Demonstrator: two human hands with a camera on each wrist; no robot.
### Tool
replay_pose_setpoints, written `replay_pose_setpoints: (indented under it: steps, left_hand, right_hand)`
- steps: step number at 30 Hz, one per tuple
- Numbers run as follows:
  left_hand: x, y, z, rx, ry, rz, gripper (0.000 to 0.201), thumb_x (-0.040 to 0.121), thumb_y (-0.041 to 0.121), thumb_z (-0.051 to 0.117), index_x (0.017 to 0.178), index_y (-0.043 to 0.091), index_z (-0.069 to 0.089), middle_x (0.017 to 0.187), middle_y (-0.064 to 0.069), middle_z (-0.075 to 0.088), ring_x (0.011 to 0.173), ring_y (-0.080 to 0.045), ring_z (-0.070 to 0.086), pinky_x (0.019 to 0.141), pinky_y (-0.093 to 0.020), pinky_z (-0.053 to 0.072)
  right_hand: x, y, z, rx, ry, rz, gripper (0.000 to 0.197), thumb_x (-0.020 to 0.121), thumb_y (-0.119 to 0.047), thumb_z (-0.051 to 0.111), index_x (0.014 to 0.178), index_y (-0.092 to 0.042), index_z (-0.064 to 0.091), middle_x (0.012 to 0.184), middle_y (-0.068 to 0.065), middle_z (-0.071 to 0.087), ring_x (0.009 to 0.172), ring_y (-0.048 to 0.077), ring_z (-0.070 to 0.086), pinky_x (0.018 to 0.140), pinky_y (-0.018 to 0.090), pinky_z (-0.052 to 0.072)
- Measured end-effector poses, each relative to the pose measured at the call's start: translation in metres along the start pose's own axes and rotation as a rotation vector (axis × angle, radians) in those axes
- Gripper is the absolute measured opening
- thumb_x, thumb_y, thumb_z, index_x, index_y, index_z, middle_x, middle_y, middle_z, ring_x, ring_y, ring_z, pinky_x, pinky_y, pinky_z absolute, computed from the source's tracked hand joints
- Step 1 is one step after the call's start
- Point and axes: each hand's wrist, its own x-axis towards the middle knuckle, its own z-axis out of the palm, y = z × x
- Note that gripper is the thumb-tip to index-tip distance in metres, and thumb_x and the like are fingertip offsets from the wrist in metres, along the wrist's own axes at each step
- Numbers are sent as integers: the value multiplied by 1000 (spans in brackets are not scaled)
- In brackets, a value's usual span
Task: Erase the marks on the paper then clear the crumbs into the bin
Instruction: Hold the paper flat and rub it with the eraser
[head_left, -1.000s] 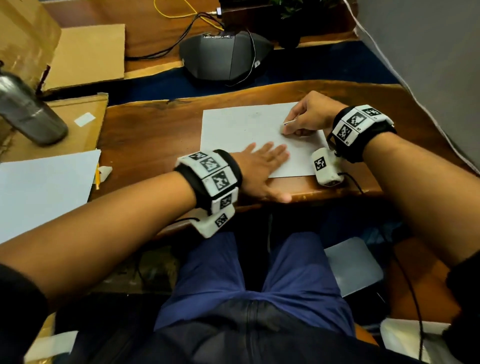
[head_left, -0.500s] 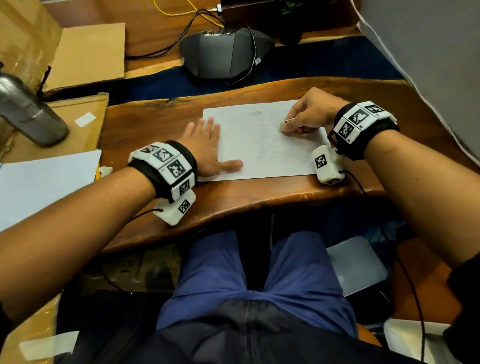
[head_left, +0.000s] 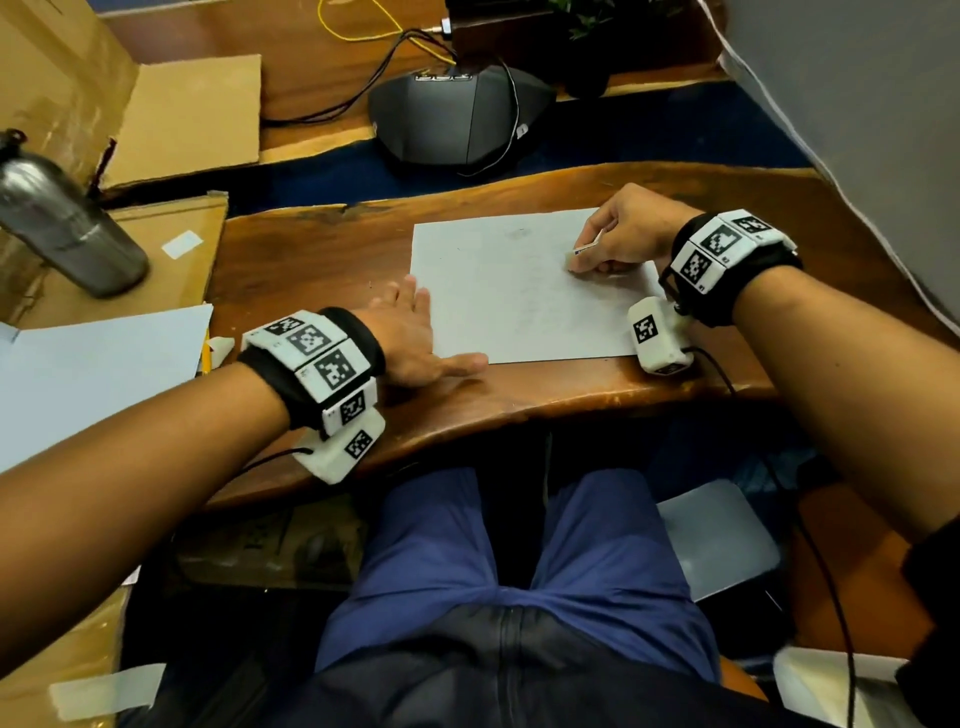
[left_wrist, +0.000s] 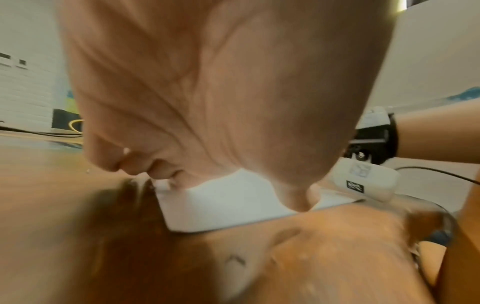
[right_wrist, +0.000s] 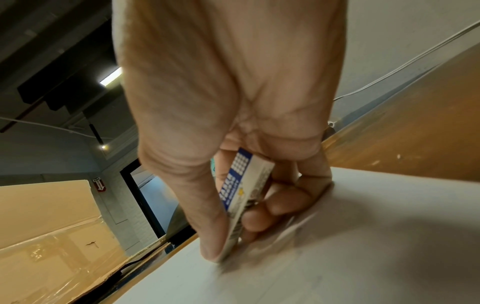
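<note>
A white sheet of paper (head_left: 519, 291) with faint pencil marks lies on the wooden desk (head_left: 322, 249). My right hand (head_left: 618, 239) pinches a white eraser (head_left: 584, 249) in a blue-and-white sleeve, its tip pressed on the paper's upper right part. In the right wrist view the eraser (right_wrist: 241, 187) sits between thumb and fingers against the paper (right_wrist: 337, 246). My left hand (head_left: 415, 332) lies flat with straight fingers on the paper's left edge, thumb along the near edge. The left wrist view shows that palm (left_wrist: 221, 92) over the paper's corner (left_wrist: 223, 207). No bin shows.
A steel bottle (head_left: 62, 223) stands on cardboard (head_left: 156, 249) at the left, above another white sheet (head_left: 93, 374). A dark grey device (head_left: 457, 114) with cables sits behind the desk. A grey partition (head_left: 857, 104) rises at the right. My knees are under the desk's near edge.
My left hand slid left across the paper from its near middle to the left edge. My right hand stayed at the upper right with the eraser, its tip now lower on the sheet.
</note>
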Motion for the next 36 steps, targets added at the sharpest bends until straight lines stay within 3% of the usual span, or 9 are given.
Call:
replay_pose_setpoints:
  steps: [4,7,14,20,23,26,30,33,36]
  left_hand:
    - [23,30,-19,9,161,211,116,80,84,31,154,9,-16,159,-9,-28,149,-26,-19,122,-44,-5]
    - [43,57,-28,26,164,368,103,88,76,31,155,12,-14,161,-6,-23,150,-23,-16,122,-44,-5]
    - [63,25,-25,-114,163,226,108,86,76,37,154,12,-16,161,-6,-25,150,-23,-16,122,-46,-3]
    - [58,3,-21,-54,174,-155,124,72,93,27,155,6,-6,163,-17,-8,150,-36,-3,120,-51,-1]
    - [63,8,-33,-68,262,10,127,74,86,47,155,7,-11,163,-12,-16,150,-30,-12,120,-51,-6]
    - [68,9,-47,-129,199,174,126,75,73,63,155,14,-13,163,-2,-20,151,-23,-11,122,-47,1]
    - [78,1,-49,-128,115,144,132,68,80,62,154,19,-17,162,4,-23,150,-19,-12,122,-47,7]
    - [81,1,-49,-109,109,153,133,67,81,62,154,20,-19,161,4,-24,150,-21,-14,122,-50,7]
    - [83,2,-51,-100,94,152,133,66,81,63,154,22,-19,161,2,-24,150,-24,-14,121,-53,7]
  right_hand:
    - [1,1,0,-5,-3,2,18,76,-24,87,84,-9,78,89,16,77,71,19,65,80,37,59]
    - [0,0,0,6,0,3,20,77,-22,86,86,-6,78,81,14,75,69,19,63,75,34,58]
    - [2,1,0,4,-14,3,18,76,-24,87,84,-10,79,76,8,74,66,16,63,67,28,56]
    - [2,1,-1,11,-23,13,19,75,-24,88,84,-9,79,77,9,74,67,17,63,66,29,56]
    - [3,-3,-2,-29,-30,27,19,76,-25,87,85,-11,80,83,12,76,69,18,65,71,32,58]
    - [5,-11,-2,-110,-30,43,17,79,-25,85,86,-11,78,82,9,76,72,18,67,73,32,60]
    - [14,-33,13,-256,167,-93,14,78,-23,84,82,-15,74,78,-3,66,81,17,61,60,22,45]
    - [28,-55,28,-271,281,-163,14,79,-22,79,74,-17,67,83,2,61,90,19,54,67,26,39]
    - [45,-69,35,-285,334,-167,19,78,-17,75,67,-18,60,79,4,59,89,23,56,55,22,34]
